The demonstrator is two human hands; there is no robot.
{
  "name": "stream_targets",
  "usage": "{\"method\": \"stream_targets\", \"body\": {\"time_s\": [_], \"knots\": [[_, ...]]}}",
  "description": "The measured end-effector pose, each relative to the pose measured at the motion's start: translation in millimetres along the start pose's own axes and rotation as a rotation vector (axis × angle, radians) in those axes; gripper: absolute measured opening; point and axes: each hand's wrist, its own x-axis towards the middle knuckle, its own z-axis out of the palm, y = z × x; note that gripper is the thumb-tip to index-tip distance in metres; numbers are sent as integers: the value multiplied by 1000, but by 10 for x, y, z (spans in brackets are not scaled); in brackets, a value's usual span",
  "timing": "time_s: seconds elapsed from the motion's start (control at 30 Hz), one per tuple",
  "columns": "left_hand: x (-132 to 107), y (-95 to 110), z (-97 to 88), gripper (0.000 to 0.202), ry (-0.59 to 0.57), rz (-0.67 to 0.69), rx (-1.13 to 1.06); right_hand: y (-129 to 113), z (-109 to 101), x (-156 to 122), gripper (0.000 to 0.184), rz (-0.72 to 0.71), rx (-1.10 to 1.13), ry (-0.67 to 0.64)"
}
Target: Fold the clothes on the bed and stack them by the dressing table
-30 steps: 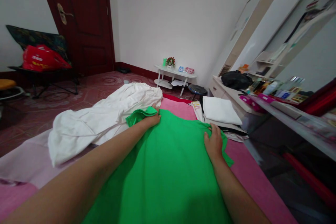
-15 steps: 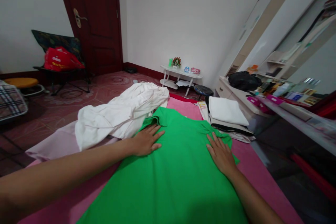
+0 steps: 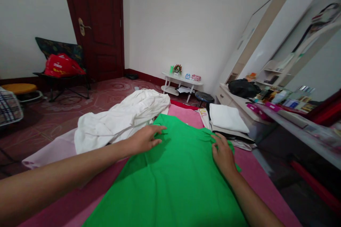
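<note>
Red bag [image 3: 62, 66] on a folding chair [image 3: 60, 47] near a dark-red door [image 3: 94, 25]

Home interior, drawered dresser [image 3: 223, 95], toiletry bottles [image 3: 279, 96], panelled door [image 3: 97, 25]

The bottom edge cuts off the shirt [image 3: 176, 181] and the right forearm [image 3: 250, 198]; the left edge crops the left forearm [image 3: 66, 172] and a plaid thing [image 3: 10, 106]. The left hand [image 3: 145, 139] hides part of the shirt; whether they touch is unclear. The bottles [image 3: 278, 97] look blurred.
</note>
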Motion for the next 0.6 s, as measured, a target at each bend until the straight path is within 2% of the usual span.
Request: {"method": "stream_targets", "body": {"time_s": [0.07, 0.17, 0.23, 0.3, 0.37, 0.47, 0.6], "knots": [[347, 0, 86, 67, 44, -97, 5, -121, 106, 234, 47, 57, 31, -73], [802, -67, 244, 82, 32, -281, 78, -202, 257, 531, 71, 202, -5, -266], [1033, -138, 320, 82, 23, -383, 91, -193, 318, 671, 85, 307, -30, -376], [1199, -200, 358, 79, 18, -471, 98, -149, 346, 757, 88, 355, -39, -434], [1305, -235, 363, 72, 23, -530, 112, -95, 351, 790, 72, 362, -31, -457], [1377, -244, 343, 51, 26, -564, 129, -46, 344, 785, 36, 391, 8, -494], [1398, -249, 327, 33, -22, -530, 90, -85, 320, 827, 18, 411, 71, -498]]}}
